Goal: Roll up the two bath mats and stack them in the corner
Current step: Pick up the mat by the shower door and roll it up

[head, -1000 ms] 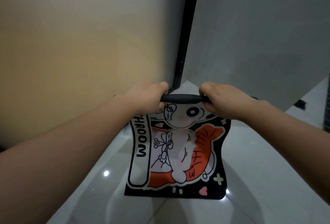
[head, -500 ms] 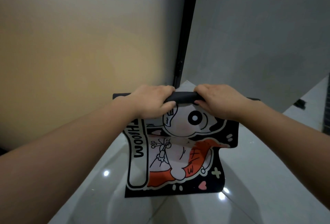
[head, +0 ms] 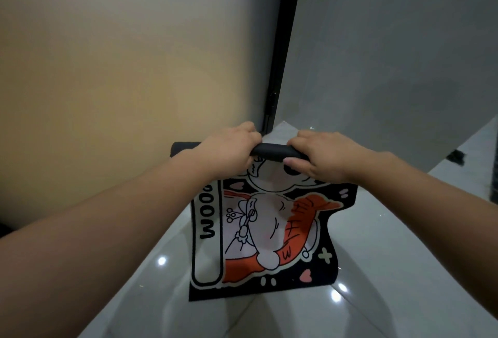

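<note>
A black bath mat [head: 269, 232] with a white and orange cartoon print hangs in the air above the floor. Its top edge is rolled into a thin black tube [head: 270, 151]. My left hand [head: 229, 153] grips the roll on the left side. My right hand [head: 320, 158] grips it on the right, thumb under the roll. The mat's lower part hangs loose and wavy, and its bottom edge is close to the floor. A second mat is not in sight.
A glossy white tiled floor [head: 377, 270] runs below. A cream wall [head: 121, 68] stands on the left and a grey wall [head: 390, 41] on the right. A black vertical frame [head: 283, 54] marks the corner between them.
The roll at the top has grown as my hands turned it. The printed part that hangs is shorter, and the word on its left is partly wound in.
</note>
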Demonstrator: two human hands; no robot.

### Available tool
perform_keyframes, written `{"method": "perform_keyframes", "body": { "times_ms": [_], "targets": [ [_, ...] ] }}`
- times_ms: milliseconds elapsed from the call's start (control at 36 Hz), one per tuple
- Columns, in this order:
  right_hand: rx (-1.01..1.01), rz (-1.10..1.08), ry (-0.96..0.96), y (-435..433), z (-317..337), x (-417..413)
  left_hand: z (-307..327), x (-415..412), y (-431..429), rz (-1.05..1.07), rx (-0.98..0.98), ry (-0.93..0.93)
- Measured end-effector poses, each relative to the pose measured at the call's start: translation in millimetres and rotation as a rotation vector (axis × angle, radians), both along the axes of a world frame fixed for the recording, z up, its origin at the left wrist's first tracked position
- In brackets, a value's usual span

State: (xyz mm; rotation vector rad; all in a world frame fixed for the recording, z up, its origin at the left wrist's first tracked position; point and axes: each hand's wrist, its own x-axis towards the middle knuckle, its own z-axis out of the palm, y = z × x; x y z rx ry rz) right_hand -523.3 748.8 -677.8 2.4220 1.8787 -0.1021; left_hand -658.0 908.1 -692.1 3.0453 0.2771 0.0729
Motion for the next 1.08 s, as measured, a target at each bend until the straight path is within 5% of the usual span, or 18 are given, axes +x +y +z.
{"method": "perform_keyframes", "body": {
  "times_ms": [139,333,556,833,972,1083],
  "targets": [
    [0.013,-0.044,0.078,6,5,-3,0,2,-5,0.011,0.101,-0.016],
    [0.044,0.031,-0.070,2,2,2,6,-3,6,0.066,-0.101,0.126],
    [-0.094,-0.071,0.044,10,4,-1,1,-6,-11,0.031,0.190,-0.028],
    [0.067,0.110,-0.200,10,-12,-6,-4,1,1,0.076,-0.184,0.185],
    [-0.034,-0.005,0.061,12,-2,0,-11,-6,-6,0.012,0.163,-0.056],
    [-0.080,-0.092,0.184,15,-3,0,-11,-6,-8,0.024,0.193,-0.115]
  ]
}}
